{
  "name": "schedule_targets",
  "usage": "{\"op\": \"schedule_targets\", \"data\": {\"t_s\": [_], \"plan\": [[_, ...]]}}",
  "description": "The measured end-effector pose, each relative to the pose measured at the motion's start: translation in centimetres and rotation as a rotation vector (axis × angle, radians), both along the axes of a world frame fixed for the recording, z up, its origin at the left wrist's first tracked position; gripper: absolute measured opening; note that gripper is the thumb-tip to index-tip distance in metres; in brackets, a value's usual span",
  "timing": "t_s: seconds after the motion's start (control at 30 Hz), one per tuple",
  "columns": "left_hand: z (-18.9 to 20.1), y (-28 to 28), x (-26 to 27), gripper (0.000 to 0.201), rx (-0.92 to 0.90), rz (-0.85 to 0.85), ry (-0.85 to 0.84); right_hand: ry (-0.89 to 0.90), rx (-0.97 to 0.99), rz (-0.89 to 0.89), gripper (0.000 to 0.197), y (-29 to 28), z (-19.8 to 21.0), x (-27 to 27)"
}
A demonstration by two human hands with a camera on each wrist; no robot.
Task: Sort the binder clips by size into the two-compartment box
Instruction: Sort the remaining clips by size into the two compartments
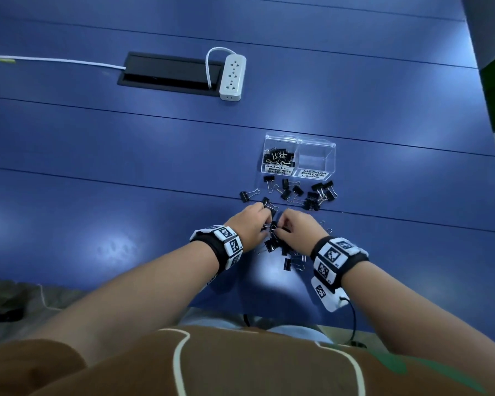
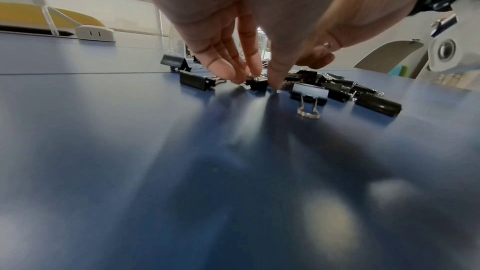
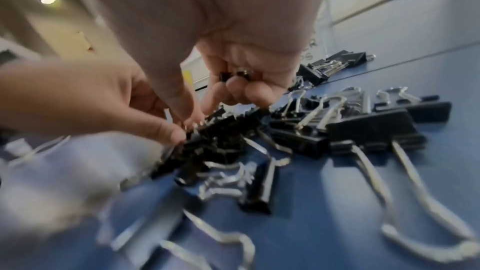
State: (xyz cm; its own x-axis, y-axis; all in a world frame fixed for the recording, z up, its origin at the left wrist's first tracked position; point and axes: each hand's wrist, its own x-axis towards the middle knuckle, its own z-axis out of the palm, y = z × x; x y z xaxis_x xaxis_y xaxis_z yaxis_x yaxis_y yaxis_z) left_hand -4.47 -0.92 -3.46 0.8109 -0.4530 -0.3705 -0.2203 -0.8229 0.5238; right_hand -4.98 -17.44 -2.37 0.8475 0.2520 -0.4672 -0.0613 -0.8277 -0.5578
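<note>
A clear two-compartment box (image 1: 332,155) stands beyond my hands. Its left half, labelled small, holds several small black clips (image 1: 279,157); the right half, labelled medium, holds nothing. Loose black binder clips (image 1: 312,194) lie between the box and a second pile (image 1: 286,252) under my hands. My left hand (image 1: 265,221) pinches a small clip (image 2: 257,85) on the table between thumb and fingers (image 2: 226,69). My right hand (image 1: 280,224) keeps small clips (image 3: 237,74) inside its curled fingers (image 3: 255,91) while thumb and forefinger reach into the pile. Larger clips (image 3: 374,130) lie to its right.
The blue table (image 1: 126,167) carries a white power strip (image 1: 232,77) beside a black cable hatch (image 1: 169,74) at the back, with a white cable (image 1: 55,60) running left. The table's front edge runs just below my wrists.
</note>
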Motion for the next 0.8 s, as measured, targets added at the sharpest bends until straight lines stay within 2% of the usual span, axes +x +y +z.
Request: {"op": "schedule_targets", "data": {"t_s": [0.07, 0.17, 0.27, 0.37, 0.53, 0.8], "plan": [[-0.1, 0.1, 0.0, 0.016, -0.004, 0.017, -0.001, -0.012, -0.07, 0.071, 0.011, -0.2, -0.3, -0.4], [-0.1, 0.6, 0.0, 0.016, 0.021, 0.009, -0.008, -0.022, -0.128, 0.032, 0.011, -1.0, -0.1, -0.1], [0.0, 1.0, -0.1, 0.011, 0.055, -0.019, -0.043, -0.067, -0.106, 0.007, 0.011, -1.1, 0.1, 0.4], [0.0, 1.0, -0.2, 0.013, 0.08, -0.045, -0.06, -0.103, -0.114, 0.057, 0.02, -0.3, -0.1, 0.8], [0.0, 0.9, -0.4, 0.013, 0.11, -0.065, -0.05, -0.036, -0.227, 0.025, 0.028, 0.5, -0.6, 1.4], [0.7, 1.2, 0.1, 0.011, -0.021, 0.006, -0.122, 0.028, -0.036, -0.148, 0.024, 0.1, -0.6, 1.8]]}}
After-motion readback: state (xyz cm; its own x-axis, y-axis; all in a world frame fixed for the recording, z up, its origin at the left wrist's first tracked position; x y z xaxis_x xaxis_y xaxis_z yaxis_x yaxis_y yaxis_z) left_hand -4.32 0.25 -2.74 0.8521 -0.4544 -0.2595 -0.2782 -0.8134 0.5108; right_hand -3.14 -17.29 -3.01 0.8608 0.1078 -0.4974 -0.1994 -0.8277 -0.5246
